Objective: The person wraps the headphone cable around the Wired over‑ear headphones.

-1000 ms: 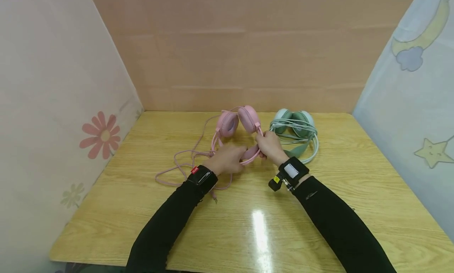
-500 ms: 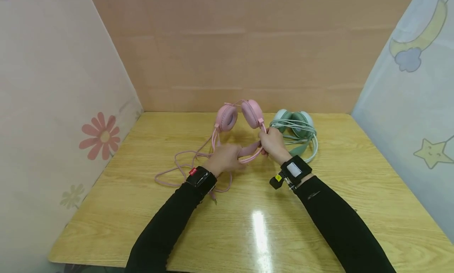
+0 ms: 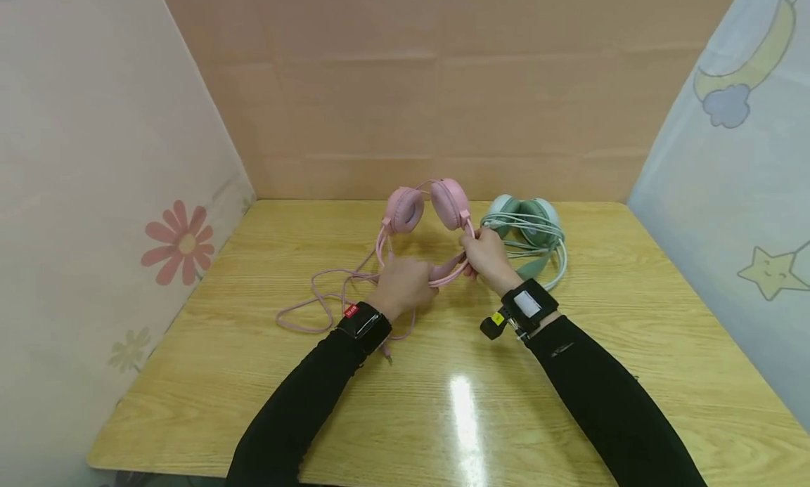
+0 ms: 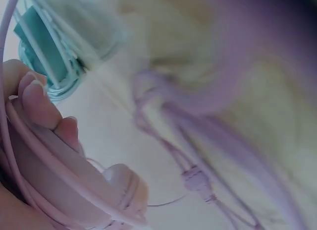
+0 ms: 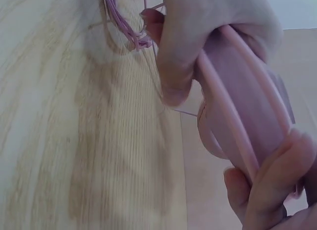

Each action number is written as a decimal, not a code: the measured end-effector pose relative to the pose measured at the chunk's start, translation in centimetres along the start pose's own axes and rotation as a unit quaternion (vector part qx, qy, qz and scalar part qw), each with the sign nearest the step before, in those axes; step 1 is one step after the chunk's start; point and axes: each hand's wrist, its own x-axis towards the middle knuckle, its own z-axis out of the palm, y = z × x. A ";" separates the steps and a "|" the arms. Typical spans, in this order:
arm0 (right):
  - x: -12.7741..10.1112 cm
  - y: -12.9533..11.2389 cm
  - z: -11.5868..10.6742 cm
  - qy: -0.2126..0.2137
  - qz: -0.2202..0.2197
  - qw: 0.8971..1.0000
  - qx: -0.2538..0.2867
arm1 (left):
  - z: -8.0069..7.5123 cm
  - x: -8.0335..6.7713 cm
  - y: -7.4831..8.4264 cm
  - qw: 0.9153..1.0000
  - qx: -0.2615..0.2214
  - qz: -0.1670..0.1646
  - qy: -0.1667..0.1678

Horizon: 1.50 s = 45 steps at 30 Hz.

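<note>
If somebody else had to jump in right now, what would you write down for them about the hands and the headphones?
Left hand: holds the near part of the pink headphones' headband.
Right hand: grips the same headband on its right side, just below the right ear cup.
Pink headphones: lifted, ear cups pointing away from the person; their pink cable lies loose and unwound on the wooden table to the left.
Green headphones: lie on the table behind the right hand, cable wound around them.
Done: the green pair looks tidied.
Left: the pink cable is not yet wound.
</note>
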 end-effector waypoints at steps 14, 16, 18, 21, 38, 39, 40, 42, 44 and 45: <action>-0.2 -1.2 -1.0 -0.012 0.014 0.996 0.087 | -2.2 0.0 1.2 0.989 -0.035 0.109 0.091; -0.3 -1.6 -1.2 -0.012 0.004 0.995 0.097 | -2.7 0.0 1.3 0.988 -0.082 0.108 0.074; -0.5 -2.1 -1.3 -0.011 -0.005 0.994 0.104 | -3.5 0.0 1.4 0.982 -0.158 0.098 0.040; -0.6 -3.0 -1.5 -0.013 -0.015 0.993 0.116 | -4.8 0.1 1.4 0.962 -0.262 0.080 -0.014; -1.3 -5.3 -1.8 -0.057 -0.059 0.980 0.183 | -7.7 0.6 2.6 0.917 -0.384 -0.008 0.103; -1.4 -5.3 -1.8 -0.060 -0.061 0.979 0.183 | -7.4 0.6 2.5 0.920 -0.371 -0.009 0.124; -1.5 -5.4 -1.7 -0.060 -0.064 0.979 0.182 | -7.2 0.6 2.4 0.922 -0.358 -0.003 0.144; -1.6 -5.3 -1.8 -0.061 -0.068 0.979 0.184 | -6.7 0.7 2.3 0.924 -0.340 0.011 0.176; -1.7 -5.2 -1.8 -0.062 -0.075 0.978 0.184 | -6.4 0.7 2.1 0.923 -0.327 0.026 0.203; -1.8 -5.1 -1.8 -0.065 -0.078 0.978 0.184 | -6.1 0.7 2.1 0.922 -0.319 0.031 0.217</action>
